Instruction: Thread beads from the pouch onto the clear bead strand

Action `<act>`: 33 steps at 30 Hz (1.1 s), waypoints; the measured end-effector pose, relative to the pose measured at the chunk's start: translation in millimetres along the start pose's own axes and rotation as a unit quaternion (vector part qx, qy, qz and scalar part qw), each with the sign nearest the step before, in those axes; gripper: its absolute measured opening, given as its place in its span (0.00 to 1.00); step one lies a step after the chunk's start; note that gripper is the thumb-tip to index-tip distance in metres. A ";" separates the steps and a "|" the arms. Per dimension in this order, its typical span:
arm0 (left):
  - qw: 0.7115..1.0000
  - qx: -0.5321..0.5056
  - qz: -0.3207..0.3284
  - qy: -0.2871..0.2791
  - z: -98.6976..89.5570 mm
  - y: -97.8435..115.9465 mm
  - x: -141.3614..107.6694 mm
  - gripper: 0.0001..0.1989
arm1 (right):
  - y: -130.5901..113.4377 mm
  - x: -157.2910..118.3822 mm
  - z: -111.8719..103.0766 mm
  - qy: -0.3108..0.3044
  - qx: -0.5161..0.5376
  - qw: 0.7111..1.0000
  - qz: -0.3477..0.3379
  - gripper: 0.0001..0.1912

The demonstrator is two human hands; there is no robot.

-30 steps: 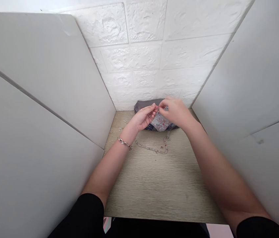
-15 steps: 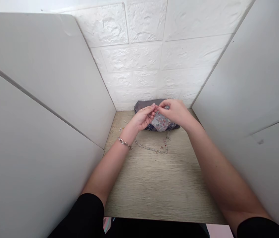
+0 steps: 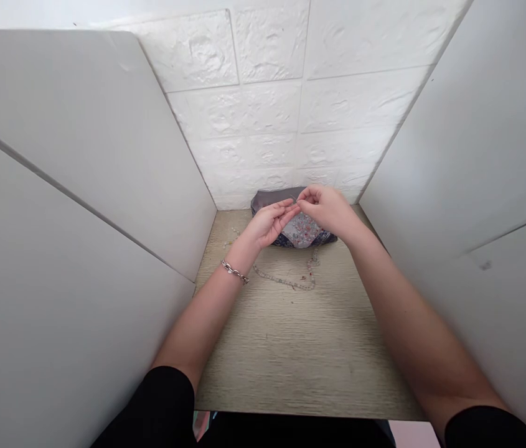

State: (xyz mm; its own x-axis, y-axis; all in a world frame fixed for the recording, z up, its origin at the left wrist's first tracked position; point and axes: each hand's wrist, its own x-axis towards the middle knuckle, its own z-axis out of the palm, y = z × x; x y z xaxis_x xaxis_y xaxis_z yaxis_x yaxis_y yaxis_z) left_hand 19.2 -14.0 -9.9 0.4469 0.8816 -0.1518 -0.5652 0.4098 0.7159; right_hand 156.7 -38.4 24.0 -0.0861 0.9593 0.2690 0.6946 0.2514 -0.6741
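Over a dark patterned pouch (image 3: 325, 239) at the wall, my two hands meet at the fingertips. My left hand (image 3: 269, 224) is palm up with its fingers stretched out and a chain bracelet (image 3: 235, 272) on the wrist. Thumb and forefinger of my right hand (image 3: 323, 208) are pinched together at the left fingertips; a thin thread seems to show there, but what they hold is too small to name. Many small pink, white and clear beads (image 3: 304, 229) lie on the pouch. A strand of pale beads (image 3: 281, 281) curves across the wooden surface in front.
The wooden tabletop (image 3: 300, 348) lies between a grey-white panel (image 3: 80, 186) on the left and another (image 3: 468, 155) on the right. A white brick-patterned wall (image 3: 272, 106) stands behind. A few beads (image 3: 233, 235) lie left of the pouch.
The fingers of my left hand have straightened out from a curled pinch. My right hand stays pinched at nearly the same place. The view has shifted slightly.
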 end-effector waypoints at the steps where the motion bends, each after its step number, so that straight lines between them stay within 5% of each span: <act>1: 1.000 0.003 0.006 0.009 0.5 -0.6 -0.2 0.17 | -0.3 -0.1 0.4 0.002 -0.003 1.000 0.001 0.10; 8: 0.999 0.023 -0.010 0.020 -0.7 1.0 -0.5 0.08 | -1.6 -1.5 1.2 0.015 -0.029 0.999 0.016 0.11; 33: 1.000 0.009 -0.011 0.013 6.1 -4.4 1.2 0.09 | 2.6 -1.0 4.5 0.017 -0.154 0.987 0.032 0.12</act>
State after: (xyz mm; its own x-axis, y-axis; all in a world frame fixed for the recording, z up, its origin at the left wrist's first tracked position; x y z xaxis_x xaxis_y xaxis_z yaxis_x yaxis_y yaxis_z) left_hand 26.5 -16.2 -9.1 0.4410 0.8782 -0.1853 -0.5423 0.4252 0.7246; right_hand 155.3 -38.2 18.9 -0.0151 0.9657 0.2592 0.8824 0.1348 -0.4508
